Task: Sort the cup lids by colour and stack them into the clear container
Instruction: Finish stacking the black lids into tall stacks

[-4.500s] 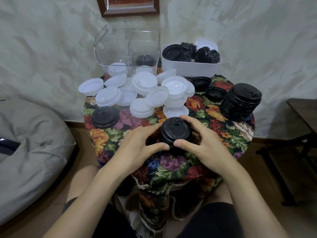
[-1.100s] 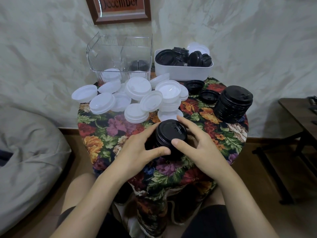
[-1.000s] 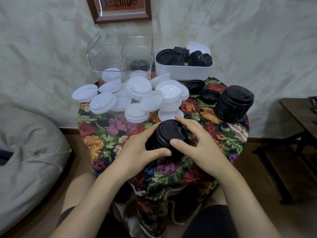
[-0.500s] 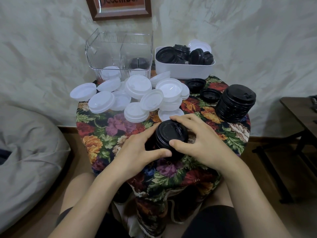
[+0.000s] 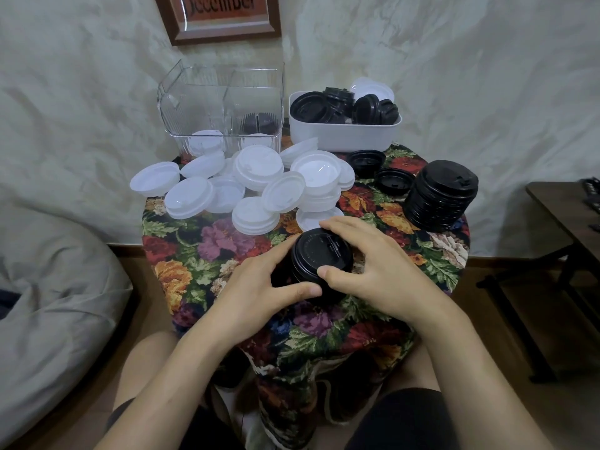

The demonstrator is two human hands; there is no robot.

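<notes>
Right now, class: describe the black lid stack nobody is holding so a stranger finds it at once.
On the flowered table, go to the right edge. A tall black lid stack stands there untouched, unlike the held stack in front, and far taller than two loose black lids beside it.

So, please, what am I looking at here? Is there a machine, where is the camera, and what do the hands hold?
There is no machine: a person works with bare hands. The picture comes from a camera worn on the head, looking forward and down. On the flowered tablecloth lie many loose white lids, a tall black stack at the right, and, at the back, a clear container and a white tub of mostly black lids. The left hand and the right hand both curl round a short stack of black lids near the front: one shared grip.
</notes>
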